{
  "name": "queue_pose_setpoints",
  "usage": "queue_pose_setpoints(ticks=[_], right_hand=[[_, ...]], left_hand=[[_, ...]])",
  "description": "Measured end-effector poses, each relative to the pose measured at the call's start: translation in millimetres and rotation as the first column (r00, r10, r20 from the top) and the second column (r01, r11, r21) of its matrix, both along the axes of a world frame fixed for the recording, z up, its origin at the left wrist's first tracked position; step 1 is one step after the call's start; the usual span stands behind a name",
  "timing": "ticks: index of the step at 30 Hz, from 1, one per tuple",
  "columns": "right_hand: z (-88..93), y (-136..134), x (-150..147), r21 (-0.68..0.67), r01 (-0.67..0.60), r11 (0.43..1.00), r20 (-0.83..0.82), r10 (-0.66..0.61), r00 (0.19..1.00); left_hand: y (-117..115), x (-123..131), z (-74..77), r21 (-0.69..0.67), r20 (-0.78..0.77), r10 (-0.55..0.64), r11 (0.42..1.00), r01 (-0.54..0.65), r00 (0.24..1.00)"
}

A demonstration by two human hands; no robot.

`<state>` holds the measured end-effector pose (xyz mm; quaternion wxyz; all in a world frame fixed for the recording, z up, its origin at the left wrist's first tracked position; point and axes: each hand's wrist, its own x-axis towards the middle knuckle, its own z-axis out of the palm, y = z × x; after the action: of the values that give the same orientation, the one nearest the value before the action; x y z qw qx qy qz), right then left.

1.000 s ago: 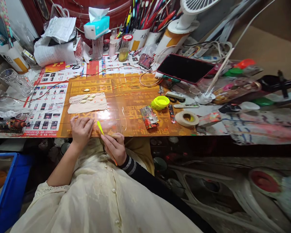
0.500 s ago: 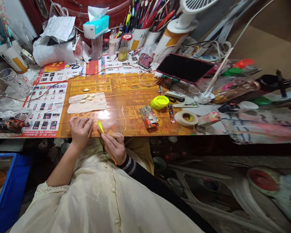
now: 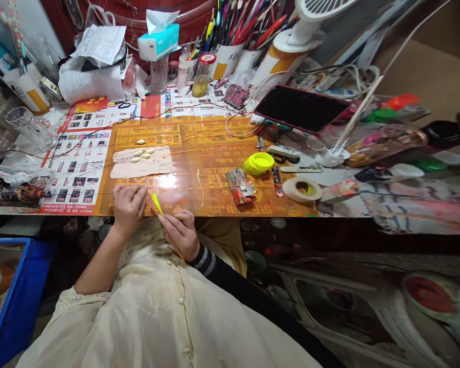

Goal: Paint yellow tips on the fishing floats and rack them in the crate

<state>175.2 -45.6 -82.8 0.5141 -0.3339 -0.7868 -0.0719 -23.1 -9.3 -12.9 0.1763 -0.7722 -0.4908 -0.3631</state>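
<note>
My right hand (image 3: pixel 180 235) pinches a thin neon-yellow stick (image 3: pixel 157 203) at the table's front edge, its orange lower end showing below my fingers. My left hand (image 3: pixel 129 208) lies palm down on the orange printed mat (image 3: pixel 203 197), a short way left of the stick. A fine wire (image 3: pixel 105 193) runs towards that hand, and I cannot tell if the fingers hold it. Farther off, several small cream oval pieces (image 3: pixel 140 152) lie on a pale cloth (image 3: pixel 141 167), with thin orange wires (image 3: pixel 199 138) stretched across the mat.
A yellow-green plastic lid (image 3: pixel 258 163), a roll of masking tape (image 3: pixel 302 189) and a black phone (image 3: pixel 301 109) lie to the right. Pen cups (image 3: pixel 226 59), a tissue box (image 3: pixel 159 42) and a glass (image 3: pixel 31 128) crowd the back. A blue crate (image 3: pixel 13 286) sits below left.
The whole view has shifted slightly, so the table items sit a little farther right. Both hands stay in nearly the same place, and the right hand keeps the yellow stick.
</note>
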Motion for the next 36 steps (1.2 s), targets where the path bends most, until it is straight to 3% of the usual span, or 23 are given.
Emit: queue_pose_setpoints(ticks=[11,26,36], right_hand=[[8.2,0.4,-5.1,0.014,0.015,1.0,0.011,-0.015,1.0],[8.7,-1.0,-7.5,-0.02,0.05,0.999,0.04,-0.049,0.998],[7.3,-0.3,-7.6,-0.01,0.056,0.998,0.05,-0.056,0.997]], left_hand=[[-1.2,1.2,3.3,0.049,-0.024,-0.007,0.999,0.009,1.0],[-1.4,-1.5,-1.2,-0.037,0.015,-0.002,0.999,0.003,1.0],[-1.3,-1.0,0.0,0.0,0.003,-0.012,1.0,0.012,1.0]])
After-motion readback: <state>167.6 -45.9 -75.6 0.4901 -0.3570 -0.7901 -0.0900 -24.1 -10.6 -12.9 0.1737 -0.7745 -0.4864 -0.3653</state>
